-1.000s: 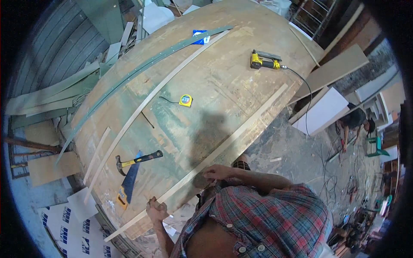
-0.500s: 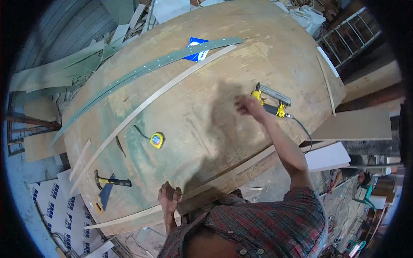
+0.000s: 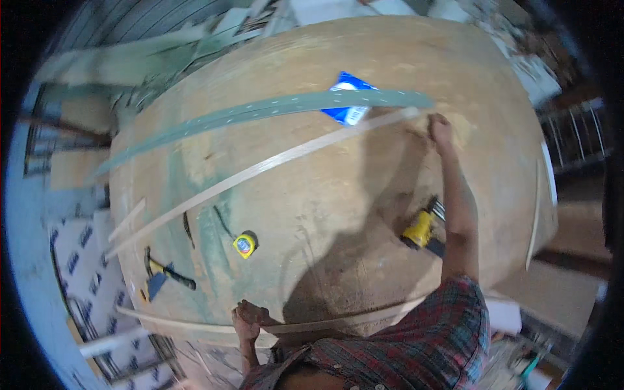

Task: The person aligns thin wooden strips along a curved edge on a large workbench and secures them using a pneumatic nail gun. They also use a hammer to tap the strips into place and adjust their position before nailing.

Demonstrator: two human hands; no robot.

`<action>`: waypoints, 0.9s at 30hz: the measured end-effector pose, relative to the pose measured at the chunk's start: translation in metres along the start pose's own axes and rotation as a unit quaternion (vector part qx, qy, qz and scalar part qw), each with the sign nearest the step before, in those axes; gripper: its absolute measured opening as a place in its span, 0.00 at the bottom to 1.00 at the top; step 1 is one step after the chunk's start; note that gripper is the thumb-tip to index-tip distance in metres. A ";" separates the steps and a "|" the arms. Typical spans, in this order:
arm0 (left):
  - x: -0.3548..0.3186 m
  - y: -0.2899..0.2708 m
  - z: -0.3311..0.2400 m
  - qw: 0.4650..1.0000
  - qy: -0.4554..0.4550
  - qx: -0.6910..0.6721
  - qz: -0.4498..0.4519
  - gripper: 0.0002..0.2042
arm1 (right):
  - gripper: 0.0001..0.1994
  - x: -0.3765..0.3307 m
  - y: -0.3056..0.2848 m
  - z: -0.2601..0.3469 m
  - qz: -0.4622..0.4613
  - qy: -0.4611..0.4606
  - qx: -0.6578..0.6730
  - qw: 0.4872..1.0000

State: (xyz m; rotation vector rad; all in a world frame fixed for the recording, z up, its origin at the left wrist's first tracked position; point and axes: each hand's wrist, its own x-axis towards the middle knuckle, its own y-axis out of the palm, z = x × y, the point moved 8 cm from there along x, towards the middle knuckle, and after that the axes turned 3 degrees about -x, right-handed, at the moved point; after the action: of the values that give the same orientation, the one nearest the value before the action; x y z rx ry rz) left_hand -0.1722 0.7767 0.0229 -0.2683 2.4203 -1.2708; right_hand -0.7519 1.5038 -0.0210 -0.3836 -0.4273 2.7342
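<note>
My right hand (image 3: pixel 441 130) is stretched far over the board, just right of the end of a pale wooden strip (image 3: pixel 273 160). Its fingers look bent but are smeared by motion, and I cannot tell whether they touch the strip. Beyond lies a long green strip (image 3: pixel 260 107) dotted with pale marks, across a blue-and-white packet (image 3: pixel 344 117). My left hand (image 3: pixel 247 318) rests at the near edge with curled fingers, beside another wooden strip (image 3: pixel 175 322); what is in it, if anything, is hidden. Under my right forearm lies a yellow-and-black nail gun (image 3: pixel 421 227), partly covered.
On the large curved-looking board (image 3: pixel 325 247) lie a yellow tape measure (image 3: pixel 245 244), a claw hammer (image 3: pixel 172 273) over a blue-bladed saw (image 3: pixel 153 286), and a thin dark piece (image 3: pixel 188 229). A thin strip (image 3: pixel 534 214) lies at the right edge. Scrap sheets (image 3: pixel 130 62) crowd the far left.
My right hand has moved from beside the nail gun away from me to the far end of the pale strip. The view has shifted; my left hand stays at the near edge.
</note>
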 end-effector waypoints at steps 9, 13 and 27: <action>0.004 -0.030 -0.030 0.990 -0.136 0.026 0.010 0.37 | 0.13 0.070 -0.014 -0.042 -0.058 -0.003 0.231 0.971; -0.007 -0.011 -0.005 0.993 -0.117 0.025 -0.006 0.39 | 0.11 0.038 -0.014 -0.015 -0.131 0.071 0.258 0.954; 0.028 -0.033 -0.012 0.996 -0.071 -0.010 0.050 0.37 | 0.11 -0.122 -0.113 0.065 -0.076 -0.035 0.257 0.963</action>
State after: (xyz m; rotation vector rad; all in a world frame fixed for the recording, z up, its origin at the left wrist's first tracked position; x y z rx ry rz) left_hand -0.2028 0.7566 0.0492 -0.2322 2.2976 -1.1436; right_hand -0.6289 1.5431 0.1018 -0.1083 0.2318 2.5829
